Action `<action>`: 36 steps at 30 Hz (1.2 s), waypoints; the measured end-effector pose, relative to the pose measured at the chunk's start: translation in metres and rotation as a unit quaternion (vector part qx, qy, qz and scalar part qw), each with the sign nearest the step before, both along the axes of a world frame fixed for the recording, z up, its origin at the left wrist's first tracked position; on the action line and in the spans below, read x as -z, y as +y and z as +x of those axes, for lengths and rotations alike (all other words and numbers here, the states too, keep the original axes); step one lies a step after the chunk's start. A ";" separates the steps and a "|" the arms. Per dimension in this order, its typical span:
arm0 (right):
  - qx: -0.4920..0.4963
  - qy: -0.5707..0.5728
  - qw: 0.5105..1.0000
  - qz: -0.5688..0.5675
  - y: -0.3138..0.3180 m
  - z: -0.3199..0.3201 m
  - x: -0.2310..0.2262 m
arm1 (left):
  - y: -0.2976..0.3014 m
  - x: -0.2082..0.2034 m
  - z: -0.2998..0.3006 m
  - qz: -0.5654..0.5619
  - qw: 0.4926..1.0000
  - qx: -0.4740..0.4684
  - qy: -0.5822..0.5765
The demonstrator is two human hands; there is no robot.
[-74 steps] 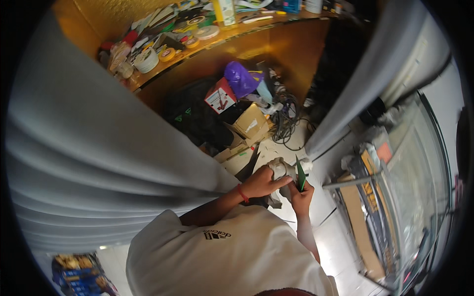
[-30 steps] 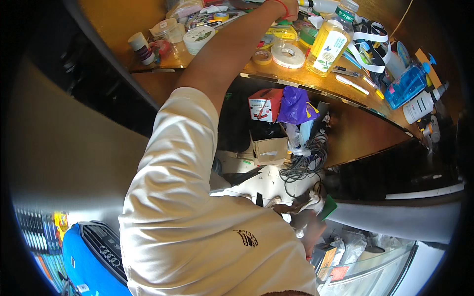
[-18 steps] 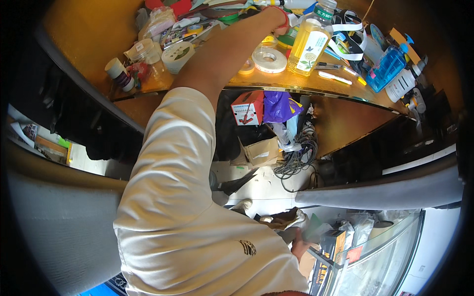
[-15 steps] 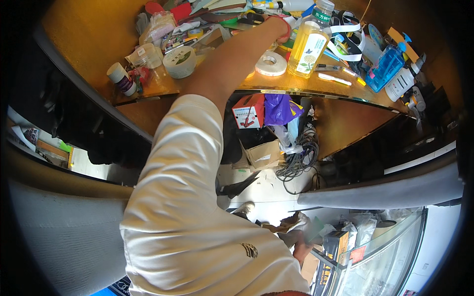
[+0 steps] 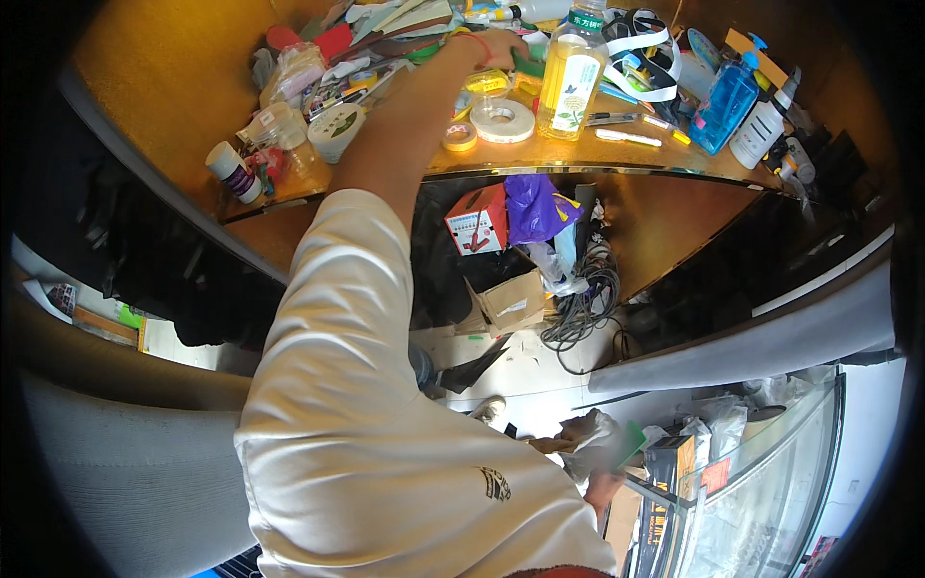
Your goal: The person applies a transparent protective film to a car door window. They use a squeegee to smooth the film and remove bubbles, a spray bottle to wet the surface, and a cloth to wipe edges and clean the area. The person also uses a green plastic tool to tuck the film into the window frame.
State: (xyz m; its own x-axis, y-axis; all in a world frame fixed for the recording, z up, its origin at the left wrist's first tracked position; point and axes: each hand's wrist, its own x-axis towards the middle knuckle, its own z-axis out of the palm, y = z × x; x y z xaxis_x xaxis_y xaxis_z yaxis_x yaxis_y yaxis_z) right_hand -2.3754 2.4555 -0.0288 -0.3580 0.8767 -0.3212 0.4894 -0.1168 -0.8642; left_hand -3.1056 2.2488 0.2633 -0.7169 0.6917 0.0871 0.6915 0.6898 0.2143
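My left arm, in a white sleeve, stretches up over the cluttered wooden desk. My left hand [image 5: 494, 45], with a red band at the wrist, has its fingers bent down beside a dark green piece [image 5: 527, 64]; whether they grip it is unclear. A bottle of yellow drink [image 5: 572, 89] stands just right of that hand. Nearer lie a white roll of tape [image 5: 504, 121] and a small yellow roll of tape [image 5: 460, 137]. Low at the right, my right hand [image 5: 603, 489] is closed around a flat green piece [image 5: 631, 443], beside crumpled brown paper [image 5: 578, 432].
A blue pump bottle [image 5: 725, 104] and a white spray bottle [image 5: 757, 137] stand at the desk's right. Pens [image 5: 628, 138] lie near its edge. A round tub [image 5: 336, 132] sits at left. Below are a red box [image 5: 478, 220], coiled cables [image 5: 588, 308] and a glass case [image 5: 761, 482].
My left hand has moved left, out from behind the drink bottle, uncovering the yellow tape. The green piece by my right hand shows more plainly. The whole view has shifted slightly.
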 end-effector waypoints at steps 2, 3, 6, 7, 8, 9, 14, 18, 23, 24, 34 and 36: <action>0.002 0.004 1.000 0.010 -0.004 -0.001 -0.004 | -0.018 -0.001 0.007 0.173 0.984 -0.027 -0.045; -0.003 0.021 1.000 0.007 -0.003 0.001 0.002 | -0.027 -0.006 0.013 0.255 0.964 -0.040 -0.064; -0.009 0.027 1.000 0.008 -0.007 -0.003 -0.001 | -0.042 -0.019 0.042 0.361 0.894 0.009 -0.264; -0.016 0.031 0.999 0.008 -0.009 -0.007 -0.006 | -0.050 -0.021 0.046 0.392 0.866 0.034 -0.308; -0.021 0.035 0.999 0.009 -0.011 -0.011 -0.011 | -0.054 -0.023 0.048 0.409 0.848 0.043 -0.335; -0.030 0.044 0.999 0.010 -0.013 -0.016 -0.017 | -0.056 -0.023 0.050 0.427 0.827 0.051 -0.362; -0.065 0.048 0.996 0.041 -0.002 -0.013 0.000 | -0.069 -0.022 0.046 0.484 0.708 0.104 -0.504; -0.085 0.077 0.993 0.026 -0.004 -0.017 -0.002 | -0.075 -0.019 0.041 0.486 0.665 0.114 -0.556; -0.069 0.085 0.994 0.020 -0.010 -0.008 -0.002 | -0.046 -0.022 0.066 0.446 0.853 0.000 -0.270; -0.066 0.075 0.995 0.020 -0.016 -0.010 -0.011 | -0.050 -0.025 0.061 0.484 0.835 -0.001 -0.263; 0.012 0.057 0.997 -0.050 -0.041 0.075 -0.006 | -0.005 -0.107 0.142 0.768 0.609 0.155 -0.121; 0.014 0.011 0.997 -0.082 -0.048 0.091 0.012 | 0.000 -0.081 0.247 0.762 0.625 0.134 -0.101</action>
State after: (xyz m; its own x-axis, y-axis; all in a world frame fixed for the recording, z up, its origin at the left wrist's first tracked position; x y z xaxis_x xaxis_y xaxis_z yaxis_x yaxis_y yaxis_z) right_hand -2.2844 2.4071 -0.0410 -0.3427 0.8230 -0.4529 0.4657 -0.2699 -0.8428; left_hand -2.8582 2.2492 0.3443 -0.6966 0.0125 0.7174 0.5908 -0.5574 0.5833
